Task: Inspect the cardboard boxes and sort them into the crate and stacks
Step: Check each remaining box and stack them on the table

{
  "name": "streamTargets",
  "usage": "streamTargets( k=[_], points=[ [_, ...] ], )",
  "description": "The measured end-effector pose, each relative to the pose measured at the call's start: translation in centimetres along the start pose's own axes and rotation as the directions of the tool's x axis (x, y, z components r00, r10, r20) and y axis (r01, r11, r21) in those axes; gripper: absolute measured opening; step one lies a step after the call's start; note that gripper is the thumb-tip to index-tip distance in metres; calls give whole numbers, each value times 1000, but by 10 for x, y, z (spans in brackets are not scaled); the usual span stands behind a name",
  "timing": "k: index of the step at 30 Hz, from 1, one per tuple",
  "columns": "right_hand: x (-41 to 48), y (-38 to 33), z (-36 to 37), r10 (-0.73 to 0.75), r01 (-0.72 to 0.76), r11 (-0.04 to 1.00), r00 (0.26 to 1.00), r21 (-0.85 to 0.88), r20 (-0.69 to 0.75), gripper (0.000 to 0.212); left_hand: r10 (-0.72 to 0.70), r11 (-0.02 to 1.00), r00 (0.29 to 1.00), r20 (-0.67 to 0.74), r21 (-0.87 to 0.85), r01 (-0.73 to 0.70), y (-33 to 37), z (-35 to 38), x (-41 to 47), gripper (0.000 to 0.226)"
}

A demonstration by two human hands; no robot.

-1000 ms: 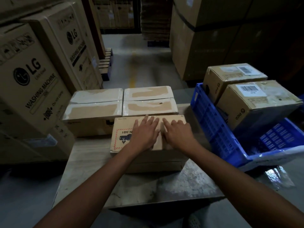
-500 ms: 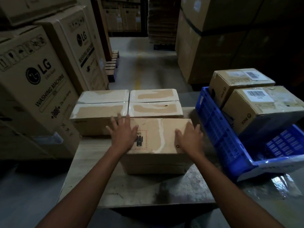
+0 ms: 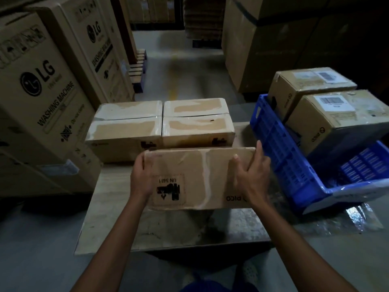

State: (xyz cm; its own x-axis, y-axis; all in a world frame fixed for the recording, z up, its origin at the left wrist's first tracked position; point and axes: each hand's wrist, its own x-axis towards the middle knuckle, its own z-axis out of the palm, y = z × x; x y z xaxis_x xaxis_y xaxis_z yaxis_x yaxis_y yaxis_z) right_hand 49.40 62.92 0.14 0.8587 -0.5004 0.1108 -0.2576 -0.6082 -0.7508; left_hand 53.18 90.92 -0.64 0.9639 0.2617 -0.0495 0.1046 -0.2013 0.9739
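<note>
A brown cardboard box (image 3: 197,178) is held over the middle of the counter (image 3: 117,218), tipped so that one broad face is turned towards the viewer, with its print upside down: a marking reading "UN 3481" and the word "pico". It is clasped at both short ends. The left grip (image 3: 140,178), a bare hand, is wrapped round the left end, and the right grip (image 3: 251,175) is closed round the right end, with the thumb laid on the facing side and the fingers hidden behind. Whether the lower edge of the box touches the counter cannot be told. Just behind it, along the counter's far edge, a block of taped boxes (image 3: 124,131) is set close together; whether there are two or four cannot be told. Just beside the counter's right edge a blue plastic crate (image 3: 277,144) is seen, tilted, with two barcode-labelled boxes inside, one (image 3: 311,87) farther off and one (image 3: 341,121) nearer. Crumpled clear plastic film (image 3: 357,218) lies below the crate's near corner. Off the counter's left edge, tall cartons (image 3: 42,91) printed "LG" and "WASHING MACHINE" are stacked. Beyond the far edge a grey floor aisle (image 3: 189,66) runs between more large cartons, with a pallet (image 3: 137,68) at its left side. The light is dim.
</note>
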Motion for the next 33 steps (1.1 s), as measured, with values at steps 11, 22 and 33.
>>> streamTargets(
  k=[11, 22, 33],
  points=[
    [-53, 49, 32, 208, -194, 976, 965, -100, 161, 69, -150, 983, 988, -37, 103, 153, -77, 4, -30, 39],
    [-53, 0, 74, -344, 467, 843, 849, -266, 402, 73, 267, 508, 860, 434, 695, -508, -71, 6, -32, 65],
    [-43, -23, 95, -185, 714, 577, 588, -397, 788, 76, 66, 306, 828, 557, 779, -548, -66, 7, -20, 72]
  ],
)
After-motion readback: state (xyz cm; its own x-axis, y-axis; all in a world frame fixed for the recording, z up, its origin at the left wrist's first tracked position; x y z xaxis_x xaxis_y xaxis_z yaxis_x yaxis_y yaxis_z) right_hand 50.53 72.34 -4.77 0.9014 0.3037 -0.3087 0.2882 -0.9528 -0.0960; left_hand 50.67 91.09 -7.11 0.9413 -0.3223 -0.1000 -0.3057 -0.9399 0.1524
